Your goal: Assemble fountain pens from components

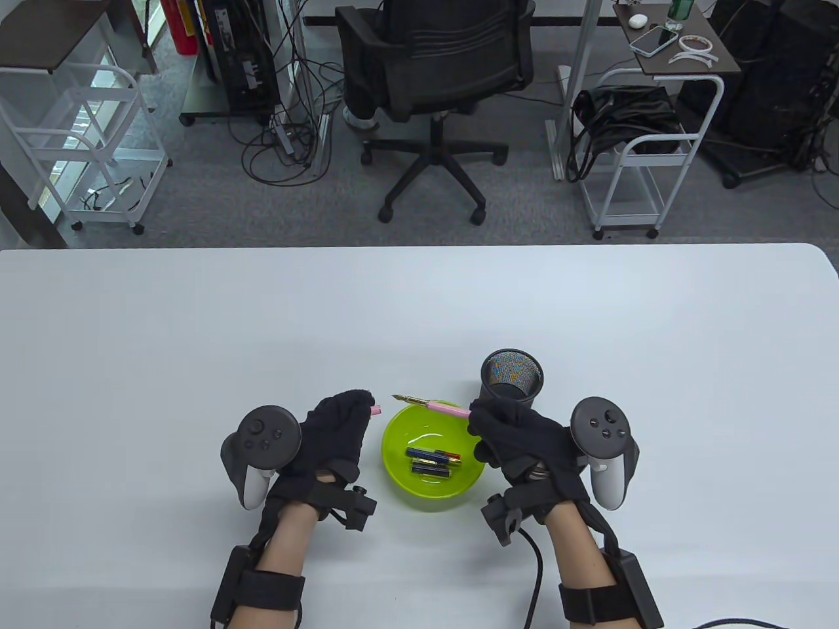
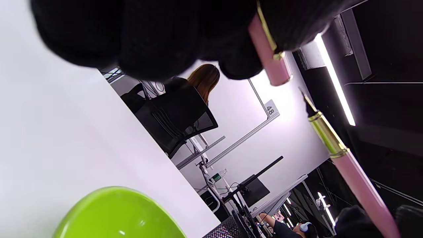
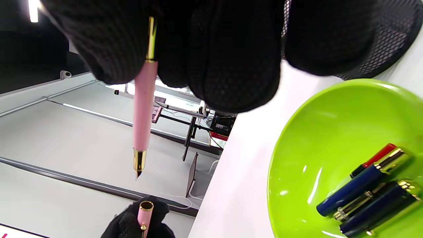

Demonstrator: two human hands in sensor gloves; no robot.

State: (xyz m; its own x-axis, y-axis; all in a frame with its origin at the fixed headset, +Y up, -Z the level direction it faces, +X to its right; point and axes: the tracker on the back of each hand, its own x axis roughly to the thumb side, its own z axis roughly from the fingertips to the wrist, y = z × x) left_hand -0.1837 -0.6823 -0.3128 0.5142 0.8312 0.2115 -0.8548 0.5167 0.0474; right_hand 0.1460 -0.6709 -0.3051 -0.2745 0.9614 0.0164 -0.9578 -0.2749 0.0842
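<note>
While the right hand point(image 1: 508, 432) pinches the pink pen body point(image 1: 447, 409) above the green bowl point(image 1: 432, 488), its nib points at the pink cap point(image 1: 374, 411) gripped in the left hand point(image 1: 337, 426) beside the bowl. Light, rigid, likely slippery; the nib looks fragile, so hold by the barrel.

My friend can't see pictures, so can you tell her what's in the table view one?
Two black-gloved hands face each other over a white table: the right hand holds a pink pen body, nib aimed at the pink cap in the left hand. Between them, a green bowl holds dark pen parts, with a black mesh cup behind.
</note>
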